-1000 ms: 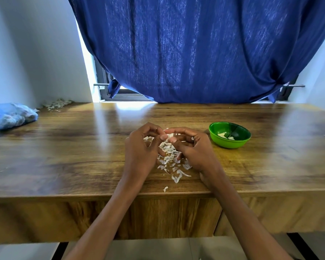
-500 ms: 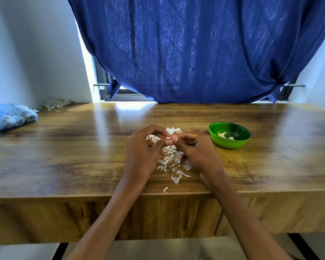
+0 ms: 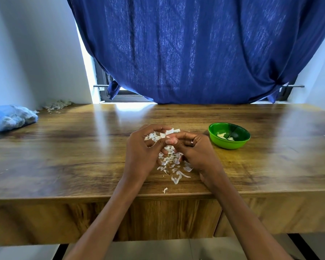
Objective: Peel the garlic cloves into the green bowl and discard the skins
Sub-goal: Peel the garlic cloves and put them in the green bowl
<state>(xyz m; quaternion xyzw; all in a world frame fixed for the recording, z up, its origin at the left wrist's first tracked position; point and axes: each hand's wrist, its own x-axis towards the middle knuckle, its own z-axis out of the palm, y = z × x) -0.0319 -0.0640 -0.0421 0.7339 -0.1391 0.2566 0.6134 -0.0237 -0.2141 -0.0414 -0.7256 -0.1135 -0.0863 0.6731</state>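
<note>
My left hand (image 3: 142, 151) and my right hand (image 3: 194, 151) meet fingertip to fingertip above the wooden table (image 3: 83, 156), pinching a garlic clove (image 3: 168, 136) that is mostly hidden between the fingers. Papery white skin sticks out behind the fingers. A scatter of loose garlic skins (image 3: 174, 166) lies on the table under and between both hands. The green bowl (image 3: 229, 135) stands to the right of my right hand and holds a few peeled cloves (image 3: 222, 136).
A blue plastic bag (image 3: 9, 117) lies at the table's far left, with another heap of skins (image 3: 56, 105) in the back left corner. A dark blue curtain (image 3: 195, 49) hangs behind the table. One skin flake (image 3: 165, 190) sits by the front edge.
Both hands stayed together over the skins. The fingers shifted slightly on the clove, and more white skin now shows behind the fingertips.
</note>
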